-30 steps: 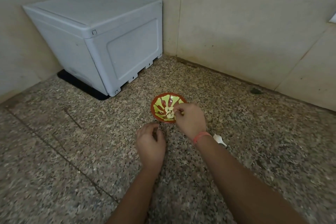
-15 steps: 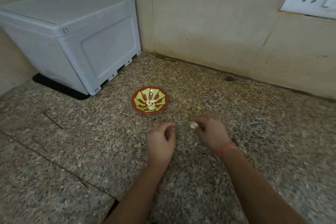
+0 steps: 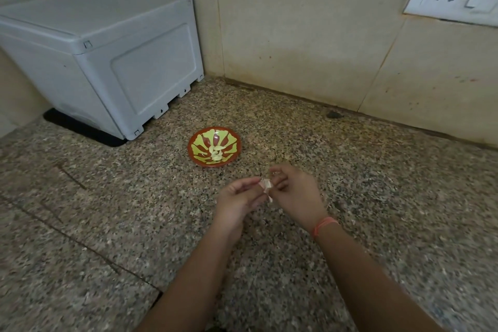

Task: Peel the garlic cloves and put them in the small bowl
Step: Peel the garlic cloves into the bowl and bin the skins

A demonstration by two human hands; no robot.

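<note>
Garlic clove (image 3: 265, 185) pale pinkish, papery skin flaring, pinched between left hand (image 3: 238, 198) and right hand (image 3: 295, 194) above worktop (image 3: 107, 210) middle. Small bowl (image 3: 214, 146) just beyond holds peeled cloves (image 3: 216, 153).

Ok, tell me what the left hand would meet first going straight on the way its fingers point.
Its fingers point rightward at the garlic clove that the left hand pinches; just past it comes the right hand, gripping the same clove. The small bowl seems off that line.
</note>
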